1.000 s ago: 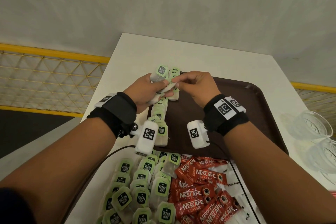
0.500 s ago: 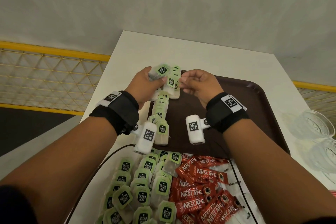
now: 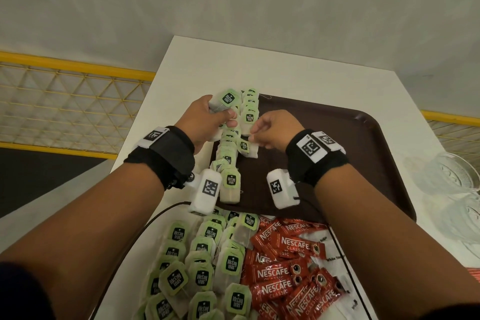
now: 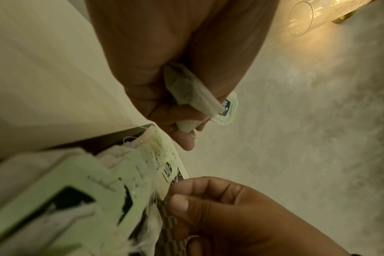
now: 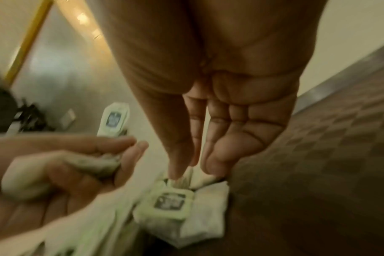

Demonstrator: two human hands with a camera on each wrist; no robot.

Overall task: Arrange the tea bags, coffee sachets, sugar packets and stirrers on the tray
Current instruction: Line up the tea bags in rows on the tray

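Note:
My left hand (image 3: pixel 228 118) hovers over the far left corner of the brown tray (image 3: pixel 363 153) and grips a small bunch of green-tagged tea bags (image 3: pixel 226 99), shown as a crumpled wad (image 4: pixel 190 91) in the left wrist view. A row of tea bags (image 3: pixel 228 161) runs along the tray's left edge. My right hand (image 3: pixel 252 135) is just right of that row, thumb and fingers (image 5: pixel 213 164) pinching the top of one tea bag (image 5: pixel 171 201) that lies askew on the tray (image 3: pixel 245 147).
Loose tea bags (image 3: pixel 202 267), red coffee sachets (image 3: pixel 280 273) and white sugar packets (image 3: pixel 327 244) are heaped in front of the tray. Glass bowls (image 3: pixel 454 174) stand at the right on the white table (image 3: pixel 259 70). A yellow railing (image 3: pixel 78 67) lies left.
The right hand drew one tea bag away from the left hand's bunch and brought it down onto the tray beside the row. The left hand stayed near the far corner.

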